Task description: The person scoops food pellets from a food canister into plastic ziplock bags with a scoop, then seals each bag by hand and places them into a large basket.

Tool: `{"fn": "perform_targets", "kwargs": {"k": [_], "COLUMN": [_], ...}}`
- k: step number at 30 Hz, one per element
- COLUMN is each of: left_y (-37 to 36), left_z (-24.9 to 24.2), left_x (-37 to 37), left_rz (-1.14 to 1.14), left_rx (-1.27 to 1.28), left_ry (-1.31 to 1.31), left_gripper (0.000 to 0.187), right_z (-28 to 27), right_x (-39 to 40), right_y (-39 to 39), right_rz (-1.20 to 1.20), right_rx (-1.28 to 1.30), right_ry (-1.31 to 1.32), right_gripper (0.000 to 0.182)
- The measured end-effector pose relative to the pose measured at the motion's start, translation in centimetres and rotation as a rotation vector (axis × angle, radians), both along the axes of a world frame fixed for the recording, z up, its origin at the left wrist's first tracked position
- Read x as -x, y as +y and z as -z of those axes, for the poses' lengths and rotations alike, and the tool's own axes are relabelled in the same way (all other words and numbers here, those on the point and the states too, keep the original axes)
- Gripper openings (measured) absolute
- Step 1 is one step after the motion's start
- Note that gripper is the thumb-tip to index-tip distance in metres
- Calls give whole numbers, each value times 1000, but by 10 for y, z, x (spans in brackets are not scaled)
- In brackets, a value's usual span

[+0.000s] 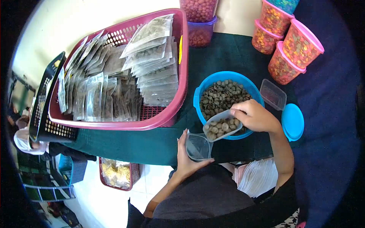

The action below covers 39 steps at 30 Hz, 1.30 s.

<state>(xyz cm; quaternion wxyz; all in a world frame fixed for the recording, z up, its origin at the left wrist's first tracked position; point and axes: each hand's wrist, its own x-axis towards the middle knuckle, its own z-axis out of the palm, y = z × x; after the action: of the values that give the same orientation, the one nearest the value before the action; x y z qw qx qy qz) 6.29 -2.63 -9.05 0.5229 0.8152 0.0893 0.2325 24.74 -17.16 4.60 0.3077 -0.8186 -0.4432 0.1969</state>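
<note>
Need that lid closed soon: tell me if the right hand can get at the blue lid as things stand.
Probably yes, once freed. The lid lies bare just beside the right hand, nothing between them, but its fingers hold a scoop of nuts over the blue bowl.

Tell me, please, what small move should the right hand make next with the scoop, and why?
Probably tilt the scoop toward the open plastic bag. The right hand holds the scoop full of brown pieces above the rim of the blue bowl, and the left hand holds the bag's mouth open just below and beside it.
</note>
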Motion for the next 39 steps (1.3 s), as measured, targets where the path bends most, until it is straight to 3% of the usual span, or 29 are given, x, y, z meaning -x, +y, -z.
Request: {"fn": "perform_targets", "kwargs": {"k": [2,5,6,9,12,13,14,16,17,18,20,23,26,29,33,37,39], "left_y": [5,10,11,16,22,26,28,28,25,24,23,23,22,19,9,1,-4], "left_z": [-2,-2,-2,0,16,28,35,26,17,10,4,13,16,18,25,20,25], "left_x": [-2,0,0,2,1,-6,-4,-2,4,6,9,11,16,16,18,14,13], "left_rz": [51,97,119,162,187,236,245,270,212,211,204,197,159,119,44,-49,-100], "left_rx": [-3,-56,-57,-83,-413,-214,-214,-313,-299,-292,-57,5,-13,9,133,83,143], "left_ry": [31,27,28,-7,83,152,147,167,-95,-94,-97,-111,-83,-62,-52,-91,-142], "left_gripper": [116,123,123,120,116,114,114,112,113,113,115,119,121,121,123,124,124], "right_z": [-5,-11,-20,-3,4,15,23,-7,-19,-26,-56,-79,-74,-62,-70,-57,-38], "right_x": [16,46,58,96,125,129,131,128,125,117,94,54,15,-7,-21,-32,-37], "right_y": [6,20,30,58,76,83,79,78,74,70,52,26,12,-2,5,20,26], "right_rz": [28,-17,-48,-56,-200,-18,-10,-145,-99,28,45,126,246,155,25,-94,-218], "right_rx": [35,230,419,494,670,744,753,652,649,679,756,815,842,948,1238,1336,1325], "right_ry": [-42,-559,-589,-888,-1108,-1711,-1711,-1147,-1050,-914,-861,-779,-550,-386,-343,-426,-417], "right_gripper": [24,18,17,14,14,14,14,14,13,12,11,15,60,76,81,74,82]}}
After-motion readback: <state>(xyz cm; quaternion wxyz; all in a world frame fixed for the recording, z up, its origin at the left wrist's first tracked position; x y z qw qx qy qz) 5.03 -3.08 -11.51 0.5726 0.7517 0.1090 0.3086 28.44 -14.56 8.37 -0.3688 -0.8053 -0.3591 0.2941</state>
